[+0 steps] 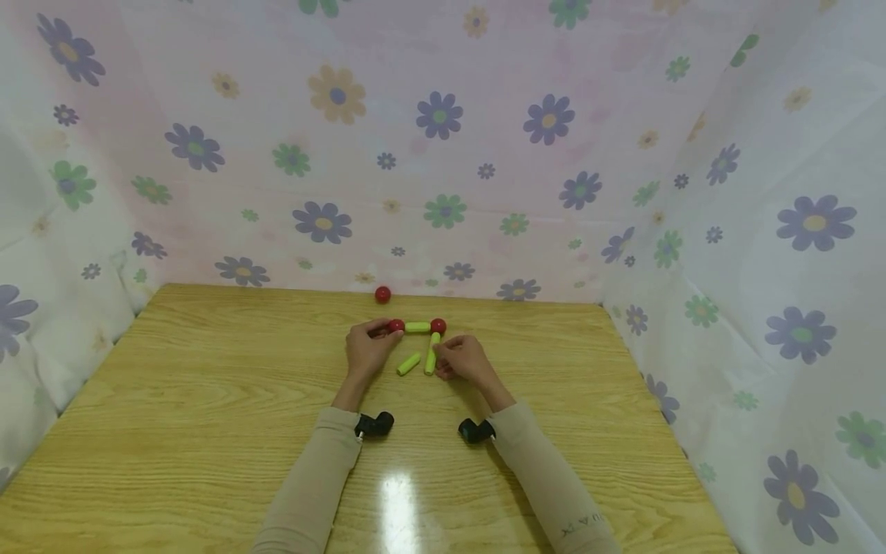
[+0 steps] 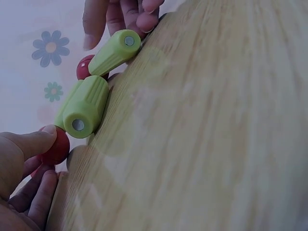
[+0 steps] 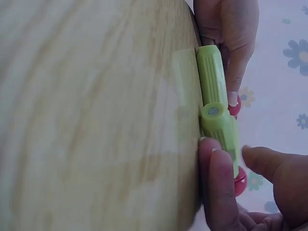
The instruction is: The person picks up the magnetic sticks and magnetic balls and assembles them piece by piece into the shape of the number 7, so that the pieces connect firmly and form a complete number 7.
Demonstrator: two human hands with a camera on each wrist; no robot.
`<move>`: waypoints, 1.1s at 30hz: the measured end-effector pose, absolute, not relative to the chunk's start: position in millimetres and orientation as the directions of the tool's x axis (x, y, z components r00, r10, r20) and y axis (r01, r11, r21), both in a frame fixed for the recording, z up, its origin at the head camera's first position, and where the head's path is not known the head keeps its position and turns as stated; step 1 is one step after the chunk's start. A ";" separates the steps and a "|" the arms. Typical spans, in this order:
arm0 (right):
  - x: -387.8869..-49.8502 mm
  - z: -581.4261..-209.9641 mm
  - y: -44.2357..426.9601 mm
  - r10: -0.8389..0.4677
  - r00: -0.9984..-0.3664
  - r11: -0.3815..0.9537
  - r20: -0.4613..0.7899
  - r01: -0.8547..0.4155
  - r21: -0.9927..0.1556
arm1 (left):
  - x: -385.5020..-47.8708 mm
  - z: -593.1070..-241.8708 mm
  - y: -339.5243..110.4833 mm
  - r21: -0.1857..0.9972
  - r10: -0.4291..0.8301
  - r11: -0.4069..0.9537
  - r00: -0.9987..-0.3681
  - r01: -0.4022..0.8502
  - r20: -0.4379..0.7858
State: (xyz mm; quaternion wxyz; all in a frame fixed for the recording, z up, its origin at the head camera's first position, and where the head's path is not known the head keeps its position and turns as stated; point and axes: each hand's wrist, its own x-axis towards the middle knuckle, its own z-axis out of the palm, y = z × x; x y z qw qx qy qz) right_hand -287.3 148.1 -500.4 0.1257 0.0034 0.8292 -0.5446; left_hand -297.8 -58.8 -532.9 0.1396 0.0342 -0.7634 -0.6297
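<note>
My left hand (image 1: 369,350) pinches a red ball (image 2: 57,148) between thumb and fingers. From that ball a light green ribbed rod (image 1: 418,327) runs right to a second red ball (image 1: 438,326). Another green rod (image 1: 431,355) extends from the second ball toward me, with a round metal disc in its near end. My right hand (image 1: 465,358) is beside this rod, thumb and fingers spread apart around it without a visible grip. A loose green rod (image 1: 408,364) lies slantwise between the hands, also with a metal disc in its end.
A third red ball (image 1: 383,295) sits at the back edge of the wooden table (image 1: 208,400). Flower-patterned cloth (image 1: 388,138) hangs behind and at both sides. Black wrist cameras (image 1: 476,431) are worn at both cuffs.
</note>
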 end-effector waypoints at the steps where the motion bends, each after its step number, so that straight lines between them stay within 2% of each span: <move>1: -286.2 -499.1 148.7 -0.126 -0.971 0.436 -0.205 0.131 -0.890 | -297.9 -532.9 -58.9 0.972 -0.228 0.202 -0.959 0.120 0.165; 4: -282.3 -493.0 149.4 -0.102 -0.981 0.525 -0.166 0.089 -0.847 | -298.1 -532.7 -59.0 0.973 -0.228 0.204 -0.961 0.112 0.159; 7: -278.1 -486.4 147.9 -0.098 -0.987 0.556 -0.129 0.054 -0.829 | -298.7 -532.9 -58.9 0.972 -0.232 0.209 -0.960 0.110 0.158; 12: -272.2 -483.3 141.9 -0.184 -0.975 0.497 -0.123 0.015 -0.868 | -299.2 -532.6 -59.3 0.975 -0.242 0.202 -0.959 0.098 0.146; 21: -263.1 -492.7 133.3 -0.298 -0.937 0.417 -0.181 0.043 -0.908 | -299.6 -531.3 -60.5 0.981 -0.227 0.181 -0.968 0.066 0.108; 33: -254.9 -492.5 124.6 -0.293 -0.940 0.421 -0.171 0.034 -0.906 | -296.5 -524.3 -65.7 0.988 -0.176 0.155 -0.984 0.001 0.029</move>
